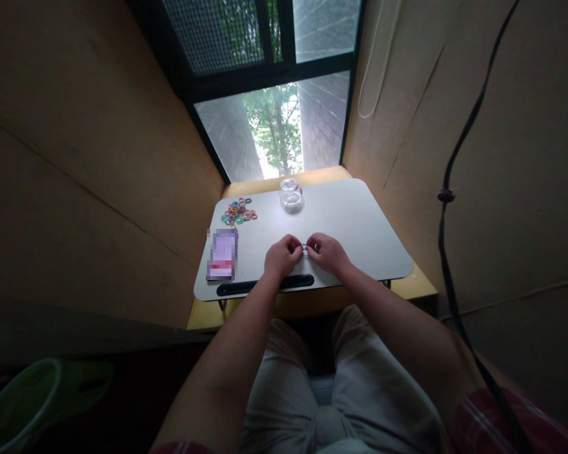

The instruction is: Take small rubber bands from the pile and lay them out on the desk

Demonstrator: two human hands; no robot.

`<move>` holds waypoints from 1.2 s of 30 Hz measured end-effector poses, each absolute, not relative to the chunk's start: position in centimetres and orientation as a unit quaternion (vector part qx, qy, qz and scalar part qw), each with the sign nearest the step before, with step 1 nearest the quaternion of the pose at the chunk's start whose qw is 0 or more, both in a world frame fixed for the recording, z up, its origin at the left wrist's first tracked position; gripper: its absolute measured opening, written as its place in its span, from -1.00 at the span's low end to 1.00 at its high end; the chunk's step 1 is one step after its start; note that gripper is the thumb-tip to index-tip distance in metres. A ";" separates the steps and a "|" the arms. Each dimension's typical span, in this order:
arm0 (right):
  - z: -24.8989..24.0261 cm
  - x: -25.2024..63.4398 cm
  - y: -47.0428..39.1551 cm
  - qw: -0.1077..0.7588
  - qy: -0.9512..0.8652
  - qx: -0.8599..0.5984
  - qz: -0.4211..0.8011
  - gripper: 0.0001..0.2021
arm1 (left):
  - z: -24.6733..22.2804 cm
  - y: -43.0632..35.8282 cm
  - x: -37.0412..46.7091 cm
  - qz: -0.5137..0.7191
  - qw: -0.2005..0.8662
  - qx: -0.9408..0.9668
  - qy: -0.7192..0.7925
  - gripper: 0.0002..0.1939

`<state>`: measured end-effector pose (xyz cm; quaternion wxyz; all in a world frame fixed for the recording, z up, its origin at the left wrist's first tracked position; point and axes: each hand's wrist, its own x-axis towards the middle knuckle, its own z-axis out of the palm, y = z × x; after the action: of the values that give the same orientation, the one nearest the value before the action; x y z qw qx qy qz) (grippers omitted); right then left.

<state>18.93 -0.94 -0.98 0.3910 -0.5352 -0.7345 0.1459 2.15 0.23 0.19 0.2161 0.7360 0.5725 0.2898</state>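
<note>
Over the front middle of the white table, my left hand point(284, 255) and my right hand point(326, 251) face each other with fingers pinched. Between their fingertips runs a small dark band point(304, 246), held at both ends. Several colourful bands point(239, 212) lie in a loose pile at the table's back left. A clear round container point(291, 197) stands near the back edge, beyond my hands.
A phone point(223, 254) lies on the left of the white table point(360, 233). A black slot strip point(239, 288) runs along its front edge. A black cable point(442, 233) hangs at the right; a window point(277, 129) is behind.
</note>
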 end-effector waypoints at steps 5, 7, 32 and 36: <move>-1.0 19.1 -1.0 0.427 -0.733 -0.505 0.158 -0.95 | 0.2 0.3 2.0 0.298 0.236 0.739 0.556 -0.80; -1.1 19.2 -0.9 0.434 -0.734 -0.494 0.167 -0.94 | 0.1 0.5 2.0 0.295 0.245 0.738 0.555 -0.78; -0.9 19.0 -1.2 0.386 -0.726 -0.544 0.169 -0.93 | 0.5 0.0 2.2 0.300 0.251 0.757 0.523 -0.77; -0.9 19.0 -1.2 0.379 -0.728 -0.546 0.170 -0.93 | 0.5 -0.1 2.2 0.300 0.251 0.758 0.521 -0.78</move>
<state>18.96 -1.22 -0.86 0.3785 -0.5455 -0.7282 0.1699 2.19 -0.06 0.46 0.2509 0.7582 0.5214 0.3004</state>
